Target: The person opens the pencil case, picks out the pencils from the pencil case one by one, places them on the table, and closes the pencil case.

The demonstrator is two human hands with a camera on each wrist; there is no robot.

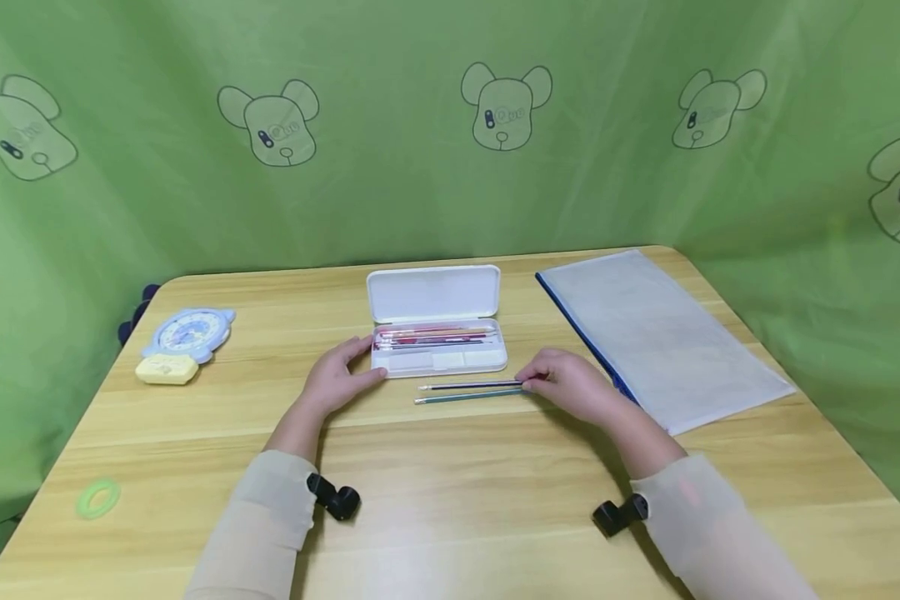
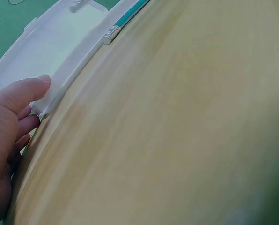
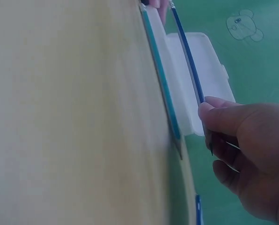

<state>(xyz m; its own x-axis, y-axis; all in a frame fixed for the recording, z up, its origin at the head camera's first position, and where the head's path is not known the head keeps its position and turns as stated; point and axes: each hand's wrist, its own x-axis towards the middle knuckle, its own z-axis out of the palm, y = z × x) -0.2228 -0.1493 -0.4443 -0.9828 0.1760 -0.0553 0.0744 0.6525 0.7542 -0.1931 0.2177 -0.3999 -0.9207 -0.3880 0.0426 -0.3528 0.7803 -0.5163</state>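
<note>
A white pencil case [image 1: 480, 360] lies with its lid [image 1: 433, 292] raised toward the back. Several pencils [image 1: 435, 335] lie inside it, in the rear part of the tray. My left hand [image 1: 333, 383] holds the case by its left end, thumb at the front corner and fingers along the side. In the right wrist view, the thumb and fingers of my right hand [image 3: 256, 145] pinch a dark blue pencil [image 3: 188, 54] near its sharpened point. A teal pencil [image 1: 465, 397] rests on the table in front of the case, just beside the dark blue one.
On the right of the wooden table [image 1: 435, 500] is a translucent folder [image 1: 667, 342] with a blue edge. A blue toy clock [image 1: 191, 332] and a yellow block-like object [image 1: 167, 369] sit at the left. Nearer the front left lies a green ring [image 1: 84, 505]. Green curtains surround the table.
</note>
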